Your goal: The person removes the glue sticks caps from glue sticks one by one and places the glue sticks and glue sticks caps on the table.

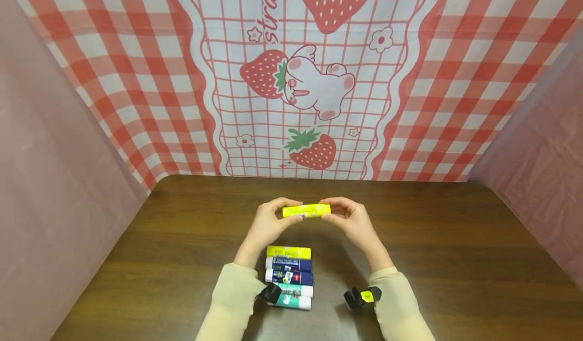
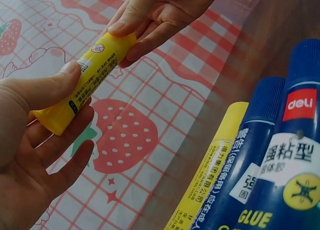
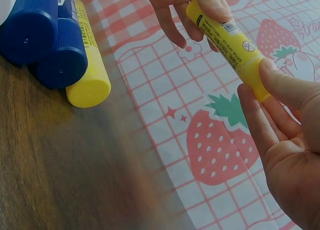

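Both hands hold a yellow glue stick (image 1: 307, 210) sideways above the table, one at each end. My left hand (image 1: 270, 223) pinches its left end between thumb and fingers. At the capped right end, my right hand (image 1: 351, 220) pinches it with thumb and fingertips. Printed text and a barcode show on the yellow tube (image 3: 227, 42) in the right wrist view. Nearer me lies a column of glue sticks: another yellow one (image 1: 289, 252) at the far side, two dark blue ones (image 1: 289, 276), then teal-and-white ones (image 1: 296, 302) partly hidden by the left wrist's camera strap.
The brown wooden table (image 1: 455, 260) reaches back to a red-and-white checked cloth (image 1: 455, 78) printed with strawberries. Pinkish cloth walls (image 1: 59, 154) stand at both sides. Black wrist camera mounts (image 1: 352, 298) stick out inward from both sleeves, over the table.
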`<state>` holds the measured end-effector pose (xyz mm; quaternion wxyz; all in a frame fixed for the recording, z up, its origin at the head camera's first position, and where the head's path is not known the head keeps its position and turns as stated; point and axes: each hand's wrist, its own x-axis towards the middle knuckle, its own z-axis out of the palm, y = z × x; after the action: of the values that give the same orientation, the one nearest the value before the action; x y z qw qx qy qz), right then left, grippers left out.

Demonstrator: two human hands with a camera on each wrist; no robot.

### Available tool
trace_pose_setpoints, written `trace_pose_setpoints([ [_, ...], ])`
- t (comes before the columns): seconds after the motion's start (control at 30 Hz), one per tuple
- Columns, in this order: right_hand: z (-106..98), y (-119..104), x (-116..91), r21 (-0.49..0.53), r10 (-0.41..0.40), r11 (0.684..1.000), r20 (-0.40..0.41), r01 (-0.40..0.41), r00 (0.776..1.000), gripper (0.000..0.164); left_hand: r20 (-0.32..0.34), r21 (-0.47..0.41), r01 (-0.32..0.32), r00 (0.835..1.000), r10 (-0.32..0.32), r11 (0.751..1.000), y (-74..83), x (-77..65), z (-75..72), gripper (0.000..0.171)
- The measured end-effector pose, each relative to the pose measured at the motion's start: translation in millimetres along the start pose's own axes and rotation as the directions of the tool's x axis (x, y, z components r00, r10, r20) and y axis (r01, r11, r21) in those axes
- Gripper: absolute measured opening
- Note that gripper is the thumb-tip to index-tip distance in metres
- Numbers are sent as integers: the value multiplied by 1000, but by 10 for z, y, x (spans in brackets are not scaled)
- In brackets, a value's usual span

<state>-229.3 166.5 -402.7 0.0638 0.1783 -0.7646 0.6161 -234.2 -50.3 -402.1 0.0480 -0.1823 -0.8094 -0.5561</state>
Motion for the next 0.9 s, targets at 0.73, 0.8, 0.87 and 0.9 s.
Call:
trace_pose_setpoints([
  [0.73, -56, -65, 5, -1, -1, 1000, 4, 1, 1000, 32, -5, -27, -7, 1000, 6, 1000, 50, 7, -2, 28],
  [0.8, -63, -89, 1, -7, 0, 1000, 3, 0, 1000, 31, -7, -19, -18, 1000, 18, 1000, 53, 7, -4, 28],
  [0.87, -70, -114, -3, -12, -1, 1000, 0, 1, 1000, 31, -8, -7, -31, 999, 31, 999, 61, 9, -5, 28],
  [0.9, -74, -125, -4, -12, -1, 1000, 0, 1, 1000, 31, -10, -2, -40, 999, 40, 999, 68, 9, -6, 28],
])
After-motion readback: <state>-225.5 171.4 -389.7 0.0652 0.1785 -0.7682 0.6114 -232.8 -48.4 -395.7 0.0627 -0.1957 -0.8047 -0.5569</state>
